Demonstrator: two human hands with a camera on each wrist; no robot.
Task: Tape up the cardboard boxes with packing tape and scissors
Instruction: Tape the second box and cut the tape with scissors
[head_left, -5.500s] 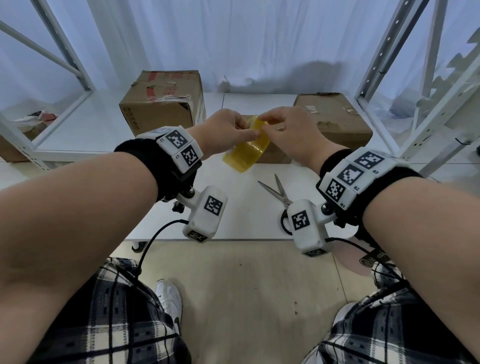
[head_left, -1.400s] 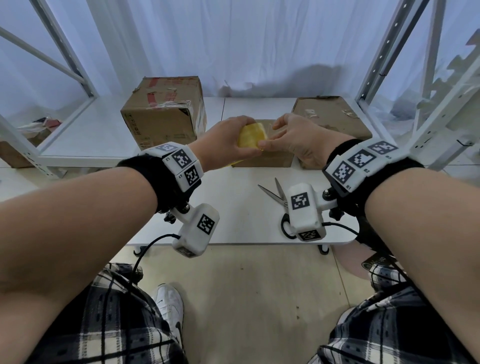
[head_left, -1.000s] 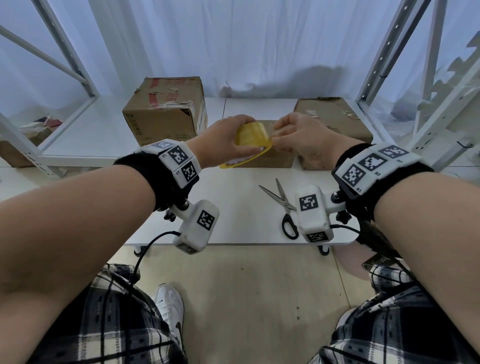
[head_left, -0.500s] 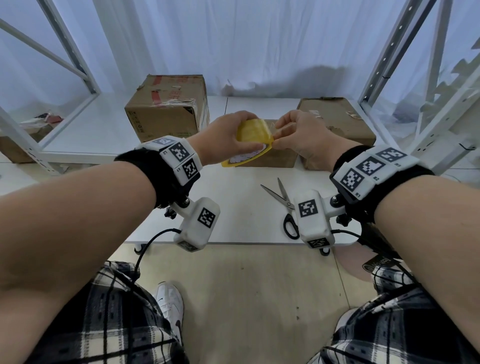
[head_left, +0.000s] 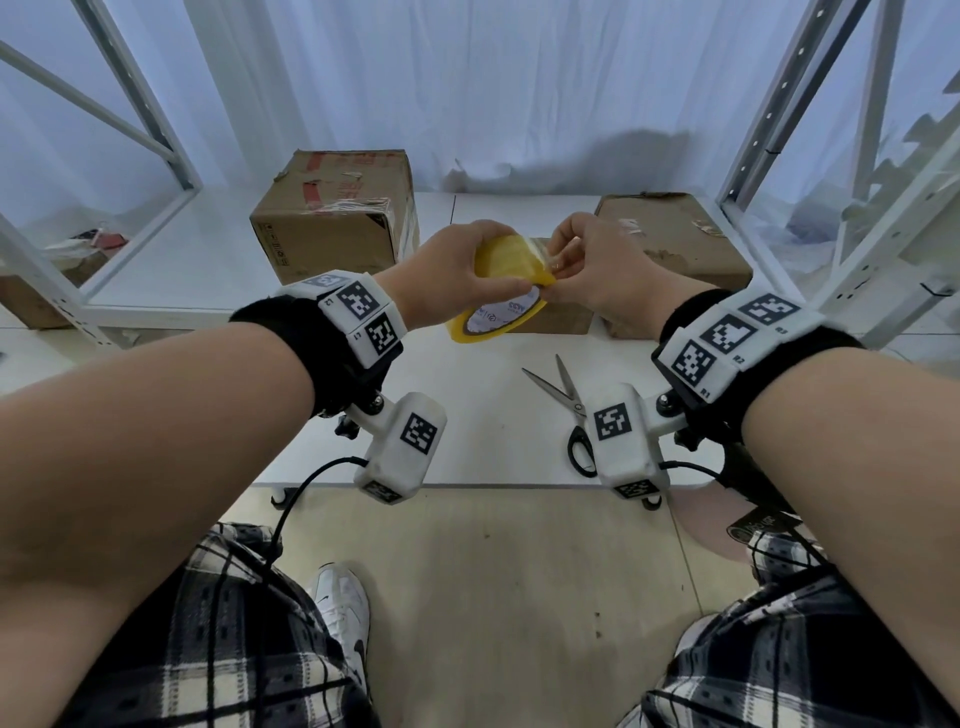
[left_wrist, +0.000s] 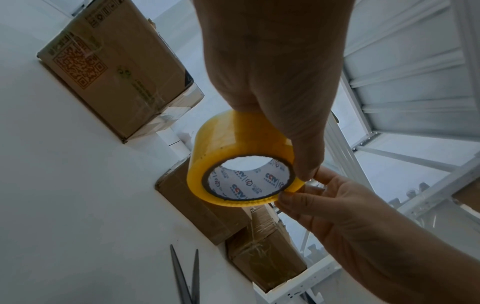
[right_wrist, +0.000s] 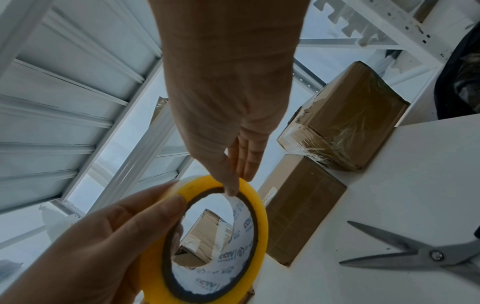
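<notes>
- Tape roll (head_left: 506, 283) held above the table (head_left: 493, 431) at centre.
- Scissors (head_left: 569, 402) on the table at 5 o'clock from it.
- Tall box (head_left: 332, 234) at 10 o'clock.
- Flat box (head_left: 675, 239) at 2 o'clock.
- Small box (head_left: 558, 317) directly behind the roll.

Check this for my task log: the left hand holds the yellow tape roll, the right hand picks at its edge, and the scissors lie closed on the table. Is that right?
One detail is wrong: the scissors lie on the table with blades open, as the head view shows. The left hand does hold the yellow tape roll, and the right hand picks at its edge.
</notes>
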